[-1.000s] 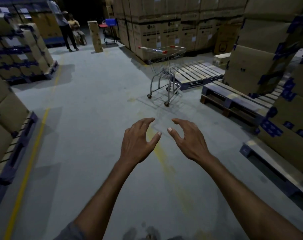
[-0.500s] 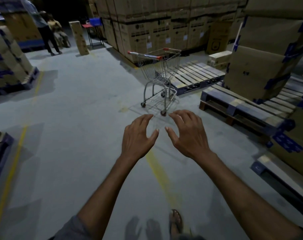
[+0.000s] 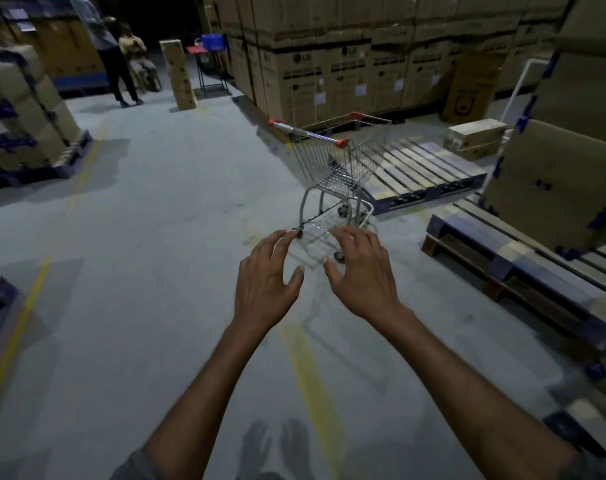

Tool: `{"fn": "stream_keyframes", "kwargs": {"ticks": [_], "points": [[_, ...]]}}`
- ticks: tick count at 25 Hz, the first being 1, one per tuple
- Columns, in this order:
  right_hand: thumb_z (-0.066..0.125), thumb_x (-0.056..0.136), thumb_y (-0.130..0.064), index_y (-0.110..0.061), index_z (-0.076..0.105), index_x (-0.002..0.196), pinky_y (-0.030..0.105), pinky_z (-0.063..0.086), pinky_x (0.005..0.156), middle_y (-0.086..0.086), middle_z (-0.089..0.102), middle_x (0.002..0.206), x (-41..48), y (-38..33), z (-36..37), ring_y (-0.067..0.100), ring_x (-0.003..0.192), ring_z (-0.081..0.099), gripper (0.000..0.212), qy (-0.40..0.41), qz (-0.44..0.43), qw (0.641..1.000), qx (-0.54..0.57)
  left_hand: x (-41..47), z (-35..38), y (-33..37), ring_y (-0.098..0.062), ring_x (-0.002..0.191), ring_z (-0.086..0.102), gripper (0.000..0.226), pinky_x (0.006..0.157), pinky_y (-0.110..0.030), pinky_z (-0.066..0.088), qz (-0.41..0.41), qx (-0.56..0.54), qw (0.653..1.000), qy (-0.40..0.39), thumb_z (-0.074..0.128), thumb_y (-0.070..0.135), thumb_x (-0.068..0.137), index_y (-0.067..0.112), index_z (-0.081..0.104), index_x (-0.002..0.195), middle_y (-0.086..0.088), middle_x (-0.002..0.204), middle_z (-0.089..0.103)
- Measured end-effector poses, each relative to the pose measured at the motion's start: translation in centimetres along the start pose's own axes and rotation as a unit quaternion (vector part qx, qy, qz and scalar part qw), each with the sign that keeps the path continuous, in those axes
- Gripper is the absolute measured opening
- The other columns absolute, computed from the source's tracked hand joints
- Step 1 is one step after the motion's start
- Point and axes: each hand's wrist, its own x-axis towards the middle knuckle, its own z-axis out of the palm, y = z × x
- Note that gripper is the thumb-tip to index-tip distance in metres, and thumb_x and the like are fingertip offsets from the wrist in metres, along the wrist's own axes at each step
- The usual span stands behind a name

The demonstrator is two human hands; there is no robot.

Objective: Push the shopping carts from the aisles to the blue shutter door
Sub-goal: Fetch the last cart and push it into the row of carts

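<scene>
A small wire shopping cart [image 3: 332,168] with a silver handle and red end caps stands on the grey floor ahead, slightly right of centre, its handle turned toward me and to the left. My left hand [image 3: 265,282] and my right hand [image 3: 362,273] are held out side by side in front of me, fingers spread and curled, holding nothing. Both hands are short of the cart and below its handle in the picture; they overlap only its lower wheels. No blue shutter door is in view.
Wooden pallets [image 3: 422,171] lie right of the cart, one nearer pallet [image 3: 523,268] carrying big cartons. Stacked cardboard boxes [image 3: 329,57] wall the back. More loaded pallets [image 3: 24,126] stand left. Two people [image 3: 114,53] are at the far left. Yellow floor lines [image 3: 312,386] run forward.
The view has closed in on the cart, which now looks larger and nearer. Both hands stay outstretched and empty, now overlapping the cart's wheels.
</scene>
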Motion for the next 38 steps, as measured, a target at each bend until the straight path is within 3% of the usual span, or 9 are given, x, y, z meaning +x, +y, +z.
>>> {"fn": "stream_keyframes", "kwargs": {"ticks": [7,13,18,26,33,38], "points": [[0.067,0.093,-0.033,-0.025,0.044,0.145,0.044,0.049,0.103,0.001,0.046,0.147,13.7,2.5,10.5,0.024,0.132,0.045,0.057,-0.038,0.01,0.999,0.006,13.7,6.4,-10.0,-0.023,0.144,0.038,0.074,0.092,-0.037,0.051,0.061,0.01,0.998,-0.027,0.067,0.032,0.093,0.03,0.032,0.158,0.003,0.166,0.027],[0.071,0.09,-0.031,-0.025,0.044,0.147,0.044,0.042,0.108,0.002,0.045,0.149,25.1,2.3,17.7,0.023,0.135,0.04,0.064,-0.019,0.043,0.998,-0.04,26.5,9.9,-18.3,-0.022,0.148,0.033,0.07,0.105,-0.041,0.043,0.122,0.032,0.989,-0.073,0.063,0.036,0.095,0.03,0.032,0.158,0.005,0.164,0.032],[0.073,0.087,-0.029,-0.022,0.047,0.143,0.043,0.042,0.108,0.005,0.049,0.145,33.6,2.5,21.8,0.025,0.132,0.043,0.062,0.008,0.038,0.996,-0.081,35.1,12.7,-23.0,-0.014,0.139,0.044,0.056,0.096,-0.037,0.052,0.102,-0.039,0.991,-0.079,0.063,0.04,0.094,0.031,0.046,0.148,0.009,0.154,0.044],[0.073,0.087,-0.03,-0.025,0.049,0.141,0.045,0.04,0.11,0.003,0.043,0.15,46.6,9.1,29.3,0.025,0.14,0.037,0.059,0.001,0.052,0.992,-0.116,49.0,21.4,-28.4,-0.014,0.132,0.05,0.057,0.081,-0.033,0.057,0.112,-0.054,0.987,-0.102,0.063,0.041,0.094,0.038,0.04,0.146,0.013,0.157,0.036],[0.074,0.087,-0.029,-0.026,0.046,0.143,0.049,0.04,0.112,0.005,0.037,0.154,59.6,16.9,35.9,0.028,0.142,0.035,0.063,-0.041,0.079,0.99,-0.114,63.8,30.5,-31.3,-0.02,0.132,0.051,0.064,0.085,-0.036,0.058,0.125,-0.038,0.983,-0.13,0.065,0.042,0.093,0.034,0.037,0.151,0.006,0.162,0.03],[0.072,0.089,-0.032,-0.025,0.035,0.153,0.048,0.036,0.115,0.005,0.032,0.157,66.5,21.6,39.1,0.028,0.147,0.029,0.074,-0.064,0.103,0.985,-0.122,72.1,35.6,-32.8,-0.021,0.107,0.066,0.065,0.066,-0.028,0.05,0.132,-0.058,0.978,-0.151,0.065,0.042,0.093,0.034,0.037,0.151,0.005,0.163,0.028]]}}
